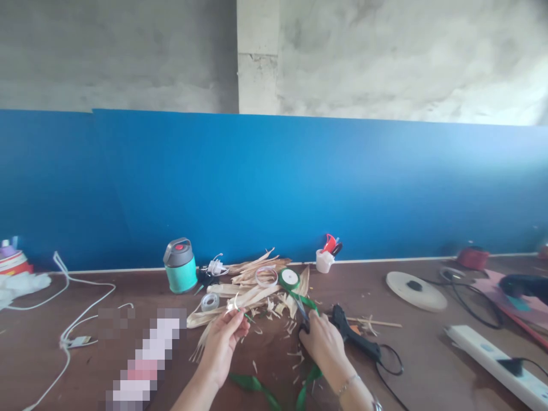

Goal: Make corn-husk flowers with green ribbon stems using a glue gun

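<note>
My left hand [225, 339] is closed in a pinch on a small pale husk strip [235, 303], with a bit of green showing at the fingertips. Scissors [301, 311] are in my right hand [323, 339], blades pointing away from me and dark handle partly covered by the fingers. Green ribbon [252, 383] loops below both hands. More of it runs from a ribbon spool [290, 278] toward my right hand. Dried corn husks [252, 297] are piled just beyond my hands, and scraps lie between them. Beside my right hand is a black glue gun [357, 337].
Rolls of clear tape [210, 302] and pale ribbon [266, 277] lie by the husks. Behind stand a teal flask [180, 268] and a white cup [324, 261] with tools. A round white lid [415, 291] and a power strip [500, 365] are right; white cables [66, 337] lie left.
</note>
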The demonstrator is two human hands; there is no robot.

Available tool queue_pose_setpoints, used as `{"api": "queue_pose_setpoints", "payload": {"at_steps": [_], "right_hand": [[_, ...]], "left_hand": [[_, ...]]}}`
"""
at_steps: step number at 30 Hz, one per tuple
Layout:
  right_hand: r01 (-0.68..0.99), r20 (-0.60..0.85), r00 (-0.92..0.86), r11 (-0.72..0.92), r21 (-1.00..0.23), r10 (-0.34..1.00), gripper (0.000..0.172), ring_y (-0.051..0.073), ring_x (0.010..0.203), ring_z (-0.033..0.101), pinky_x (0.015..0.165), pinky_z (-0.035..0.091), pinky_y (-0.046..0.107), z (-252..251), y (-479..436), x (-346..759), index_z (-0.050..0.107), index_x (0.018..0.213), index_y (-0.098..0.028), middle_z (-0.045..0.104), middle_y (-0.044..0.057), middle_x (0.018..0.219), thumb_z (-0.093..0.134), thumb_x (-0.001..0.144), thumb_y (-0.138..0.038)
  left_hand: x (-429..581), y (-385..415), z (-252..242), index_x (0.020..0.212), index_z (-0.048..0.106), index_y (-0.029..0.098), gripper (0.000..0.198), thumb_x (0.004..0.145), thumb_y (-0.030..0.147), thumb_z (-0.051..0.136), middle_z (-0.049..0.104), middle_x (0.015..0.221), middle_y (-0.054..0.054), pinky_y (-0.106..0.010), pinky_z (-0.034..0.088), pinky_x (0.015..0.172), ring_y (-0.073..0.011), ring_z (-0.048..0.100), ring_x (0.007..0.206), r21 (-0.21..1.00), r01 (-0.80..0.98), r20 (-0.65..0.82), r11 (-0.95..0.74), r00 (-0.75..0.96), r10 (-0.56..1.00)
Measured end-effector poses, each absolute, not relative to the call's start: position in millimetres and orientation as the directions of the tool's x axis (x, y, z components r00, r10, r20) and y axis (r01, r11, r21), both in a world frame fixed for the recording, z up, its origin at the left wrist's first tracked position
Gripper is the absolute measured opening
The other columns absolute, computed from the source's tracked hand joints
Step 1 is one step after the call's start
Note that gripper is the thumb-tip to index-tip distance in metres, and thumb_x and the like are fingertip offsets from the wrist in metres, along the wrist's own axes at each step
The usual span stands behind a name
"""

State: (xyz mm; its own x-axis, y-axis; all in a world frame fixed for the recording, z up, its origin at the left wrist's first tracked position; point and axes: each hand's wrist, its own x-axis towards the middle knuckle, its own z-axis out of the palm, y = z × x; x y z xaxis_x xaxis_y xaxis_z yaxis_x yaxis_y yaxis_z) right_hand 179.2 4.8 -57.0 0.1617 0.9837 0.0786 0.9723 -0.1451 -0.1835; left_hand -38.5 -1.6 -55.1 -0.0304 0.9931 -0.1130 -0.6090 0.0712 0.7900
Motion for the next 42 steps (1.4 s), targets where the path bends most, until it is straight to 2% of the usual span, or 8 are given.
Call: {"api": "queue_pose_setpoints", "payload": {"at_steps": [11,13,16,19,23,27,34,42], "right_hand": [[0.971,0.136,0.143,-0.112,-0.212,0.980,0.020,0.031,0.099,0.059,0.085,0.042,0.035,-47.1,2.2,181.1,0.068,0.088,-0.011,0.066,0.019,0.099,0.052,0.081,-0.020],[0.954,0.203,0.103,-0.039,-0.297,0.974,0.023,0.026,0.099,0.058,0.086,0.042,0.033,-33.4,-1.9,174.1,0.067,0.092,-0.016,0.066,0.013,0.100,0.046,0.085,-0.019],[0.667,0.308,-0.083,0.283,-0.689,0.948,0.019,0.020,0.082,0.061,0.075,0.046,0.027,-7.4,-12.6,156.7,0.067,0.087,-0.018,0.067,0.006,0.085,0.050,0.079,-0.018],[0.449,0.214,-0.165,0.267,-0.852,0.963,0.023,0.017,0.070,0.060,0.062,0.046,0.024,13.4,-23.1,139.1,0.067,0.092,-0.017,0.067,0.002,0.080,0.059,0.071,-0.021],[0.382,0.266,-0.132,0.297,-0.875,0.955,0.016,0.015,0.066,0.058,0.059,0.044,0.022,26.5,-23.4,128.2,0.068,0.081,-0.015,0.066,0.001,0.070,0.061,0.067,-0.018],[0.408,0.314,-0.079,0.318,-0.856,0.946,0.009,0.013,0.059,0.056,0.055,0.042,0.021,35.1,-12.6,127.7,0.067,0.071,-0.016,0.066,0.000,0.062,0.061,0.069,-0.021],[0.427,0.314,-0.080,0.318,-0.846,0.946,0.011,0.011,0.051,0.050,0.049,0.038,0.020,45.6,-5.9,125.6,0.067,0.063,-0.016,0.063,-0.001,0.055,0.059,0.069,-0.021],[0.391,0.322,-0.044,0.313,-0.865,0.946,0.014,0.010,0.049,0.044,0.048,0.037,0.020,45.2,-3.0,125.1,0.067,0.060,-0.015,0.059,-0.001,0.052,0.059,0.068,-0.023]], "left_hand": [[-32.3,-11.7,-36.6,0.073,0.073,0.014,0.021,0.061,0.028,0.081,0.064,0.068,-0.001,-0.021,0.045,0.062,-0.0102,0.055,0.063,0.821,-0.570,-0.053,0.036,-0.013,0.999],[-29.9,-14.0,-30.5,0.073,0.073,0.015,0.022,0.059,0.031,0.081,0.064,0.070,-0.002,-0.021,0.044,0.063,-0.0111,0.054,0.064,0.851,-0.525,-0.044,0.023,-0.026,0.999],[-26.1,-16.3,-20.3,0.073,0.072,0.016,0.024,0.059,0.034,0.080,0.064,0.068,-0.002,-0.023,0.042,0.065,-0.0140,0.054,0.068,0.893,-0.450,-0.007,-0.013,-0.044,0.999],[-22.8,-15.8,-10.7,0.075,0.072,0.016,0.025,0.060,0.035,0.078,0.065,0.073,-0.003,-0.026,0.042,0.070,-0.0185,0.057,0.076,0.907,-0.421,0.020,-0.025,-0.016,1.000],[-18.5,-10.7,0.9,0.075,0.071,0.017,0.021,0.065,0.035,0.075,0.068,0.077,-0.005,-0.028,0.043,0.074,-0.0216,0.059,0.079,0.918,-0.394,0.076,-0.047,0.058,0.995],[-13.3,-3.6,12.4,0.075,0.070,0.017,0.020,0.064,0.033,0.075,0.068,0.073,-0.004,-0.027,0.044,0.071,-0.0197,0.059,0.072,0.898,-0.434,0.111,-0.071,0.067,0.992],[-12.1,2.2,23.5,0.071,0.069,0.018,0.019,0.064,0.033,0.076,0.065,0.066,-0.002,-0.026,0.043,0.064,-0.0183,0.057,0.065,0.900,-0.427,0.142,-0.090,0.092,0.986],[-10.2,0.4,26.4,0.077,0.072,0.017,0.024,0.060,0.033,0.078,0.069,0.071,-0.004,-0.029,0.042,0.067,-0.0192,0.059,0.066,0.874,-0.486,0.095,-0.028,0.114,0.989]]}}
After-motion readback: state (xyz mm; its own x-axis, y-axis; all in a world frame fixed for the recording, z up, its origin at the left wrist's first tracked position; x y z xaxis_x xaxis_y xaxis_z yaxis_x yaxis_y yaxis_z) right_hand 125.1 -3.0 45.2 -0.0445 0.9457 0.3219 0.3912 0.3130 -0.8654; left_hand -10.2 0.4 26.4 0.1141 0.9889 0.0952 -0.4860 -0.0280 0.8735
